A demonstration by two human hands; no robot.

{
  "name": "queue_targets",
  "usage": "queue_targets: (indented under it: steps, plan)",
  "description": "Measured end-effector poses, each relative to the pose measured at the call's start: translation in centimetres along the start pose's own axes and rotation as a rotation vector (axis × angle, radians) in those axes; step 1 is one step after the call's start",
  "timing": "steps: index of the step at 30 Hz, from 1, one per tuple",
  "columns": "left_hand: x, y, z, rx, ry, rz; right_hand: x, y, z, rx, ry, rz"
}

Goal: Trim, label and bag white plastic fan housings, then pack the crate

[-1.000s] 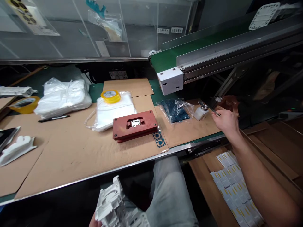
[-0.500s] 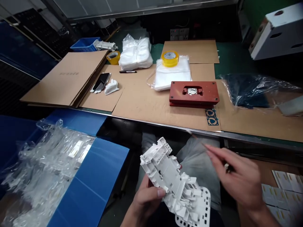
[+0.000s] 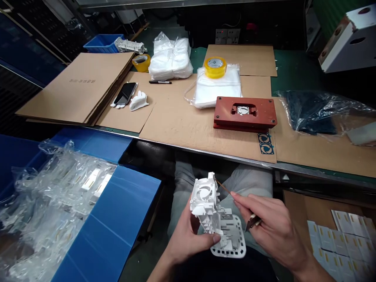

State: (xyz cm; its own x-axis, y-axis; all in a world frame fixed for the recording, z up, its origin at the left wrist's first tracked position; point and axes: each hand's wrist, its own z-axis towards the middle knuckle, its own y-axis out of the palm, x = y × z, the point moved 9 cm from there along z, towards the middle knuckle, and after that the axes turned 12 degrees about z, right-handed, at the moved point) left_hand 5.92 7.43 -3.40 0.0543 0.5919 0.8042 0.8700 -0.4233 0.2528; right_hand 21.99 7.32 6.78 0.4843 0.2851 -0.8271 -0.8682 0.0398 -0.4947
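Observation:
My left hand (image 3: 192,235) is closed around a white plastic housing (image 3: 205,211), its thumb pressed on the side. The housing is tilted so that a round fan-like opening shows at its upper end; a flat slotted plate forms its lower end. Between the thumb and fingers of my right hand (image 3: 264,223) is a thin brown stick (image 3: 223,187). Its far end meets the housing's upper right edge, and the tip is hidden or too small to make out. A small dark blade-like tool (image 3: 253,221) is also tucked in my right hand.
On the bench stand a red fixture (image 3: 245,113), yellow tape (image 3: 215,67), white bags (image 3: 170,58), a phone (image 3: 125,93) and white gloves (image 3: 139,101). A blue box (image 3: 111,223) with bagged parts is at left; white panels (image 3: 337,239) lie at lower right. The bench edge (image 3: 188,149) runs ahead.
My left hand has turned the housing more upright, bringing the fan-like opening into view. My right hand has moved left, bringing the stick from apart to the housing's edge.

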Motion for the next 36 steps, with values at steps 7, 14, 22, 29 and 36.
queue_targets:
  steps: [7, 14, 22, 29, 36]
  plan:
    - [-0.3, -0.6, 0.5, -0.006, 0.002, 0.089, 1.6, 0.4, -0.3, -0.134, 0.142, 0.105]
    - [-0.7, -2.4, 0.5, 0.292, -0.051, 0.015, 7.5, -7.3, -1.2, 0.285, 0.36, 0.016]
    - [-0.2, -3.0, 0.7, 0.386, -0.153, 0.101, 19.0, -19.4, -1.7, 0.684, 0.515, -0.507]
    - [-1.7, -0.9, 1.9, 0.358, -0.18, 0.074, 19.4, -21.3, -4.8, 0.619, 0.543, -0.518]
    - [-4.0, 4.3, 5.6, 0.103, -0.287, -0.043, 22.8, -25.9, -27.8, 0.695, 1.118, -0.588]
